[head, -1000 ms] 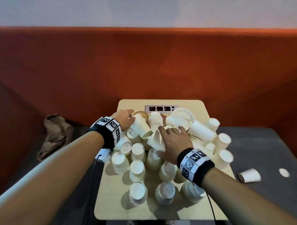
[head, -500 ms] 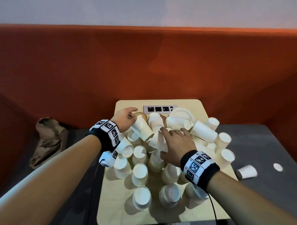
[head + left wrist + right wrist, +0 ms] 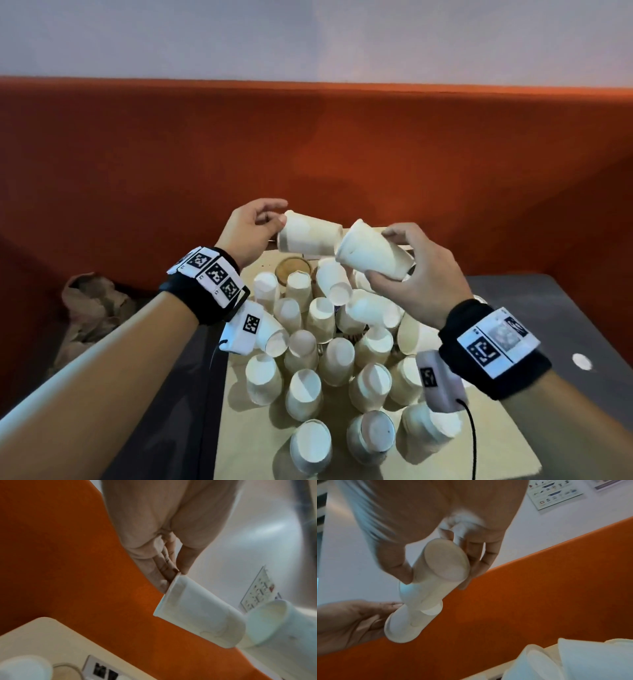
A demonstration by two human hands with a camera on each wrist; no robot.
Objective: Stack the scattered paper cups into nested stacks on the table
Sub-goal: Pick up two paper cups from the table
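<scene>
Head view: both hands lifted off worktop (image 3: 239, 428); left hand (image 3: 248, 229) pinches cup (image 3: 308, 236), right hand (image 3: 421, 274) grips second cup (image 3: 373, 255), mouth to base; nesting imminent.

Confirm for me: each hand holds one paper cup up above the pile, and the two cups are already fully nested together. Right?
Not quite. The left hand and right hand each hold a cup above the pile, but the left cup and right cup are not nested: the left wrist view shows the left cup's base just meeting the right cup's open mouth.
</scene>
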